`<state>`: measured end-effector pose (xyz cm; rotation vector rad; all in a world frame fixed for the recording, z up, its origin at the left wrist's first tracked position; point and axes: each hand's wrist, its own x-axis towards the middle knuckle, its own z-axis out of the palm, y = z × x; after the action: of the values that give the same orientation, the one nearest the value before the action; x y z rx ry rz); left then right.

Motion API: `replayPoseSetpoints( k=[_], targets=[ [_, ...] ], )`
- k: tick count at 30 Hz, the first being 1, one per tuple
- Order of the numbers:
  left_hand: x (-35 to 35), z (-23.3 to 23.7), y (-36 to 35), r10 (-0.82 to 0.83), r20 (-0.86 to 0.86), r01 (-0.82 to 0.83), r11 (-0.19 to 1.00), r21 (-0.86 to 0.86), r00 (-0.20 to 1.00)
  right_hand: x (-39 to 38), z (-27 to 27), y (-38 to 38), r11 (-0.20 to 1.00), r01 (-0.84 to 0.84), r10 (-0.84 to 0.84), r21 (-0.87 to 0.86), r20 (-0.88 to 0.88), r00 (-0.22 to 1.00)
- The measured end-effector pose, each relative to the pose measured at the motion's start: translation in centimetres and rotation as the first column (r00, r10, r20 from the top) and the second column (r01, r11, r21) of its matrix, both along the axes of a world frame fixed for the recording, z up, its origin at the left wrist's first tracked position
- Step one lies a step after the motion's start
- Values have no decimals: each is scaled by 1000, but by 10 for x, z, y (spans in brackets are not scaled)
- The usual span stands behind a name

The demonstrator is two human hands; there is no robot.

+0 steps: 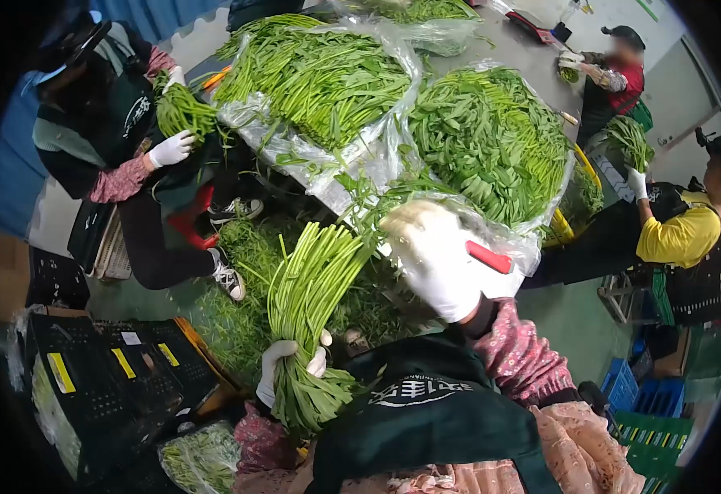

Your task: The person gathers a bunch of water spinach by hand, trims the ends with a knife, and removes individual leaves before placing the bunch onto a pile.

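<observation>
My left hand (293,369), in a white glove, is wrapped round a thick bunch of water spinach (311,280). The cut stems stand upward and the leaves hang down below the fist. My right hand (430,259), also gloved and blurred by motion, is closed at the table's near edge. A red-handled tool (489,257) sticks out of it, its working end hidden. Just beyond this hand lies a large heap of leafy greens (492,148) on clear plastic, with another pile of long-stemmed greens (319,82) to its left.
A co-worker (113,123) at left holds greens; two more people stand at right (673,214) and far right (620,78). Dark crates (121,370) stand at lower left beside a bag of greens (200,457). Trimmings (253,321) cover the floor. Blue crates (640,391) sit at right.
</observation>
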<state>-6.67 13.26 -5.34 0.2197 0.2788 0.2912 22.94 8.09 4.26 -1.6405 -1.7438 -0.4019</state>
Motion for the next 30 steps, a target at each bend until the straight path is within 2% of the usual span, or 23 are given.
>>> replayPoseSetpoints(
  k=[2,3,5,6,7,10,11,14,17,20,21,24,25,28,30],
  targets=[
    [6,10,-1,-18,-51,20,999,37,999,-17,-8,9,990,-81,75,-111,-53,996],
    [7,13,0,-61,-53,63,997,49,997,-24,-20,16,995,-30,31,-91,8,999],
    [7,17,2,-132,-60,137,988,73,989,-24,-25,16,982,53,-40,-181,77,996],
    [9,18,1,-121,-79,128,988,88,989,-25,-26,17,970,88,-64,-227,112,992],
    [12,20,0,-109,-103,120,988,101,989,-26,-31,18,968,147,-114,-202,168,979],
    [13,12,3,-139,-78,147,985,94,987,-27,-26,17,932,200,-158,-303,159,975],
    [16,10,2,-133,-64,139,986,92,989,-28,-25,14,924,226,-187,-307,152,970],
    [22,9,0,-93,-76,101,989,108,993,-22,-40,14,945,161,-147,-285,71,987],
    [27,16,1,-94,-113,108,986,125,989,-17,-46,13,947,148,-127,-284,90,988],
    [30,17,1,-93,-147,113,985,133,985,-18,-41,10,916,89,-106,-391,-22,994],
    [31,17,-1,-81,-162,103,986,128,983,-16,-47,12,895,8,-55,-447,-91,994],
    [33,16,1,-131,-162,152,980,130,978,-21,-53,13,873,38,-82,-487,-70,994],
    [34,16,2,-160,-155,181,974,134,975,-22,-45,16,792,-19,-95,-611,-155,983],
    [35,17,2,-163,-173,188,972,140,971,-23,-51,19,876,-146,-41,-460,-372,927],
    [37,19,-1,-91,-156,110,987,117,984,-22,-40,18,809,-191,-104,-557,-453,885]
  ],
)
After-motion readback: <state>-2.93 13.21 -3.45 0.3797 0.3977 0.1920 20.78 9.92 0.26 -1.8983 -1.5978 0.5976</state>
